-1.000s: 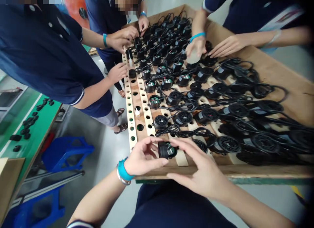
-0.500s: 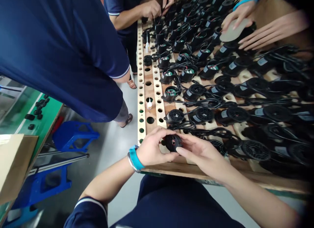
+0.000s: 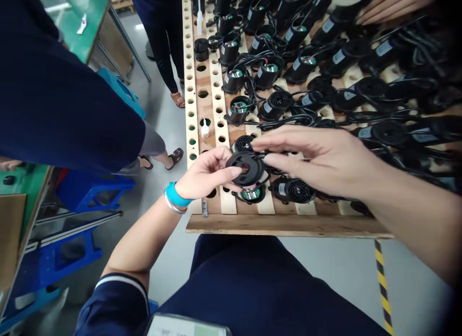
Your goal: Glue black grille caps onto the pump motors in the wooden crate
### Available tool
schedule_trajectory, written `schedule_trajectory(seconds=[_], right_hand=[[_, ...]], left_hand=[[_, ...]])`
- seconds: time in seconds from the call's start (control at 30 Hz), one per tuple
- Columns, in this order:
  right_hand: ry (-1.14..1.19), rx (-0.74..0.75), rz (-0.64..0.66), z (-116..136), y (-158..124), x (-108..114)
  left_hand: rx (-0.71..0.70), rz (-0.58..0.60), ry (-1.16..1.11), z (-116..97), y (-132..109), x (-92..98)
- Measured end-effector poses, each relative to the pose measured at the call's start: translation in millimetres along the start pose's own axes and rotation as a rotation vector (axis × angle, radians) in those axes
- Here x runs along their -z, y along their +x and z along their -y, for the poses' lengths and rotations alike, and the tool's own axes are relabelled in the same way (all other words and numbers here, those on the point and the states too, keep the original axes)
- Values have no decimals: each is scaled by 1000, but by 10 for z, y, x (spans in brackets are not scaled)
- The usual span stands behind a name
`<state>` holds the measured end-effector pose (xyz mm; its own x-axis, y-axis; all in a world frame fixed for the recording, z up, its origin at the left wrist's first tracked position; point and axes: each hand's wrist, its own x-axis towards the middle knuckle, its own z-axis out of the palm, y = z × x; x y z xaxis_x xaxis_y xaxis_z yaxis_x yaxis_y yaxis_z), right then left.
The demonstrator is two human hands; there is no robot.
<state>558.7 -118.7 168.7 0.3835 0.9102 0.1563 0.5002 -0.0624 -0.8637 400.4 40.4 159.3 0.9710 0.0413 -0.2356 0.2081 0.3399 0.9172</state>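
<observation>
Head | left hand (image 3: 205, 176) pinches black cap (image 3: 256, 170) | right hand (image 3: 321, 155): grip unclear | housing (image 3: 253, 195) beneath half-hidden

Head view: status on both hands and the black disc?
Left hand gripping black disc. Right hand open, close by; contact unclear. Disc partly hides open housing.

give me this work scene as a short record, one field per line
left hand: holding black disc with central opening
right hand: beside the disc, thumb and fingers apart; contact unclear
nearby: open black housing, green circuit board showing
board's left end: small white bottle between holed strips
upper right: another person's hand
</observation>
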Motion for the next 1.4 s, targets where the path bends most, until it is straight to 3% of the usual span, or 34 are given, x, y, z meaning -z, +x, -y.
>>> schedule_trajectory(seconds=[0.17,0.27,0.4,0.53,0.67,0.83,1.07,1.23,1.4], right_hand=[[-143,-234,253,-409,-87,210],[-210,-193,405,-651,-145,154],[-262,-105,514,-840,-145,49],[-249,-140,604,-902,-84,52],[-216,-163,665,-897,-60,62],[-210,-116,638,-898,-135,19],[-229,-84,466,-961,-295,-68],[-248,-51,377,-981,-407,-102],[-264,-45,386,-907,-474,-86]], left_hand=[[-19,-35,-37,149,-215,72],[-11,-34,23,188,-351,108],[-10,-115,17,260,-478,160],[-34,-141,43,377,-538,212],[-49,-240,20,439,-528,182],[59,-266,218,367,-507,36],[-67,-215,846,279,-409,-258],[54,-180,1128,268,-272,-431],[170,-205,1275,254,-331,-439]])
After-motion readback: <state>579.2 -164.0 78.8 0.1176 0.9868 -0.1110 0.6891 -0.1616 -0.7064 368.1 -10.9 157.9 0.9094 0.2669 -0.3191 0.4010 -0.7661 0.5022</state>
